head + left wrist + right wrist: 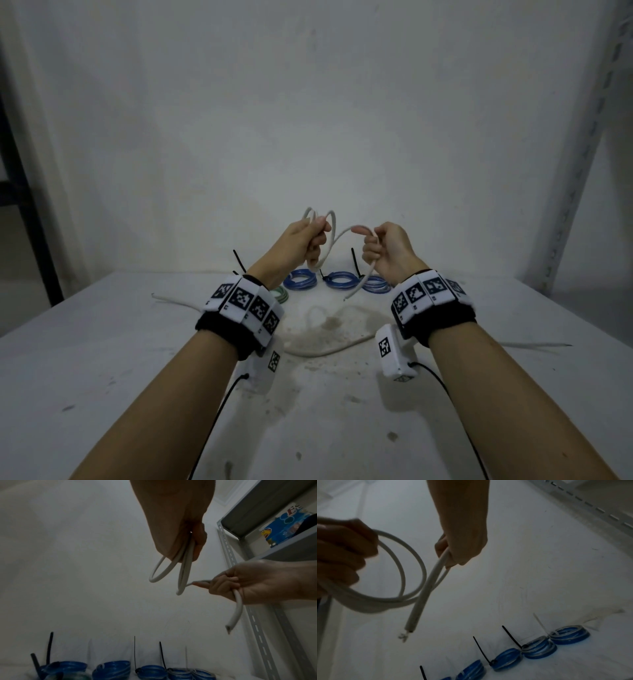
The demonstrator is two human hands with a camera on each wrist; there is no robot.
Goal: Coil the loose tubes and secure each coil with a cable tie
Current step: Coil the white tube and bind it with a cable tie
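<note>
both hands are up off the table, a little apart, each one clamped on the same white tube point(337, 236). the left hand point(301, 240) has its fingers wrapped around a bundle of a couple of loops, which stick out above and below the fist. the right hand point(387, 251) is fisted around the tube closer to its free end, thumb laid along it, and the tail hangs down out of the bottom of the fist. in the right wrist view that cut end point(407, 630) shows little bits of wire poking out.

past the hands, along the back edge of the table point(102, 359) by the wall, there's a row of blue coils point(339, 279) already tied up, lying just beside each other. most have black cable ties point(482, 650) with the tails sticking up, and the far right one has a white tie point(541, 624). a greenish coil point(282, 294) peeks out behind the left wrist.

more loose white tube point(329, 349) lies flat on the table under the hands, running off both sides. the tabletop's pretty grubby, with a dirt patch in the middle. metal shelving point(257, 615) stands to the right with a colourful blue package point(284, 526) on a shelf.
</note>
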